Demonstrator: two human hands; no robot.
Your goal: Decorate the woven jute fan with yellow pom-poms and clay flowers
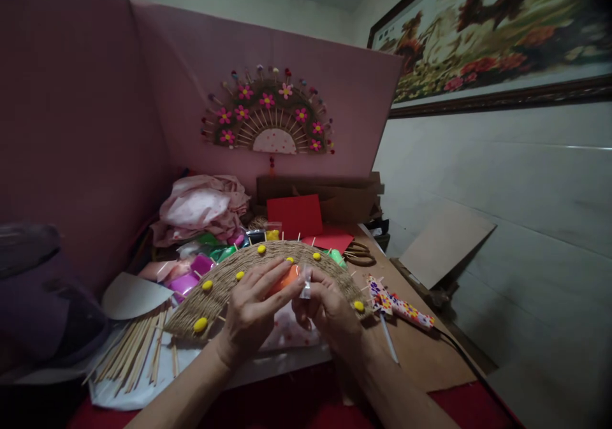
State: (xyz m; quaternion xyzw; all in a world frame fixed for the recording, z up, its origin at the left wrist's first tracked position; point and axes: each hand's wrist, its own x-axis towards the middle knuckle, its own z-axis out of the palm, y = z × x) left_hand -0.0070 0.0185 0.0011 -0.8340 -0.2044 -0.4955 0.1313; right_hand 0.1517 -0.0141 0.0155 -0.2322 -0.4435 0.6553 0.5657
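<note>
Both of my hands are over a fan-shaped craft piece [220, 285] wound with brown twine and dotted with yellow buttons of clay [200, 324]. Between them is a small orange packet [287, 280], which looks like modelling clay in clear plastic. My left hand [258, 301] holds the packet from the left, its fingers lying across it. The fingers of my right hand [325, 301] pinch the clear plastic end of the packet. Below the hands, a spotted white-pink cloth part [289, 330] of the fan shows partly.
Loose wooden sticks [131, 346] lie at left on white plastic, near a pale card piece [136, 295]. Coloured clay packets [184, 282] and bundled pink cloth [203, 203] are behind. Scissors [359, 254] and a patterned glue gun [399, 305] with a cord lie right. A finished flowered fan [268, 101] hangs behind.
</note>
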